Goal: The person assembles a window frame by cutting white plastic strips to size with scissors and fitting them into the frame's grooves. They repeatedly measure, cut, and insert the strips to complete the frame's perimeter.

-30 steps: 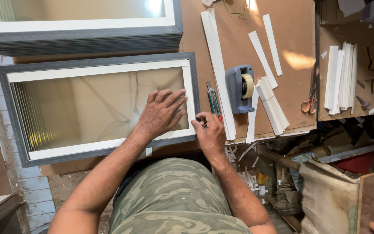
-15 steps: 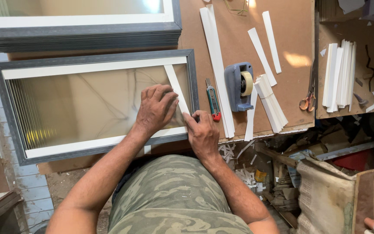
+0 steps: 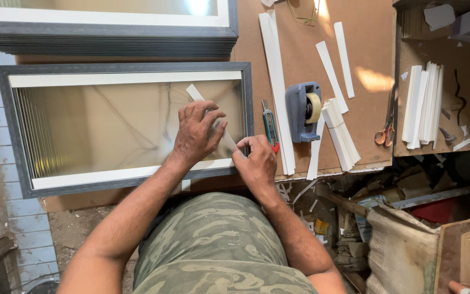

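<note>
1. A grey picture frame [image 3: 123, 68] with a pane of glass is laid flat on a brown board table [image 3: 365, 60], and all other places are given from this frame
2. Beyond the frame's far edge, a stack of similar grey frames [image 3: 104, 35] is seen
3. Just beside the frame's right edge, a utility knife [image 3: 269, 128] with a red tip is laid, then a long white strip [image 3: 274, 81], then a blue-grey tape dispenser [image 3: 303, 111]
4. Further right of the frame, a bundle of white strips [image 3: 341, 133], scissors [image 3: 384, 133] with orange handles and another stack of white strips [image 3: 425, 103] are found
5. A narrow white strip [image 3: 197, 93] is laid slantwise over the glass near the frame's right end; most of it is hidden under the hands
6. The left hand [image 3: 196, 133] is spread flat, fingers apart, and pressed down on this strip and the glass
7. The right hand [image 3: 257, 163] is set at the frame's near right corner, fingers curled together and pinched on the strip's lower end
</note>
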Demonstrator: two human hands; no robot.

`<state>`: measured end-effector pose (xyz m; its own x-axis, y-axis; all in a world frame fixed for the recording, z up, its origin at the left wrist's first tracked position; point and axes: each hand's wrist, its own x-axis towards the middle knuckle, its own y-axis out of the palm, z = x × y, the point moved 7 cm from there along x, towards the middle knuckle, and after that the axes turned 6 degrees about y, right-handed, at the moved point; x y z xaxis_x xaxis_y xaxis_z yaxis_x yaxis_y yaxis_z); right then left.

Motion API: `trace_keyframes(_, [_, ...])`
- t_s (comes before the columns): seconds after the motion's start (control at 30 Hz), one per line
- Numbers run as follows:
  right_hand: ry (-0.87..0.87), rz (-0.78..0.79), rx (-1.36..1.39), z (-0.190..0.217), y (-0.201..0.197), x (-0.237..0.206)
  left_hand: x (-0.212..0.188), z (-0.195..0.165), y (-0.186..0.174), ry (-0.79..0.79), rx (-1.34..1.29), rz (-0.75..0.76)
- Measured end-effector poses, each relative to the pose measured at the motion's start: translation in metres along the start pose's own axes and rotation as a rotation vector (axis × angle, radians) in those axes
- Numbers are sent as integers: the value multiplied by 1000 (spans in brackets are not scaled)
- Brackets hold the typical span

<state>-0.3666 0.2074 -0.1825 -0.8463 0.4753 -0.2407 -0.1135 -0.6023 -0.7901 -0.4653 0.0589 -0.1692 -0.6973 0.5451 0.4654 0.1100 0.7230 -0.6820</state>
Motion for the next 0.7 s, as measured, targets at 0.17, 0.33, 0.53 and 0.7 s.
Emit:
trace_keyframes(0.17, [124, 182, 345, -18, -2, 7, -6, 5, -8, -21, -3, -78])
trace_keyframes(0.33, [148, 138, 635, -29, -17, 11, -7, 10, -4, -58, 20, -48])
trace_keyframes(0.53, [110, 76, 367, -18, -3, 16, -4, 6, 4, -11, 52, 58])
trace_keyframes(0.7, [22, 40, 19, -12, 0, 7, -2, -3, 13, 82, 101, 167])
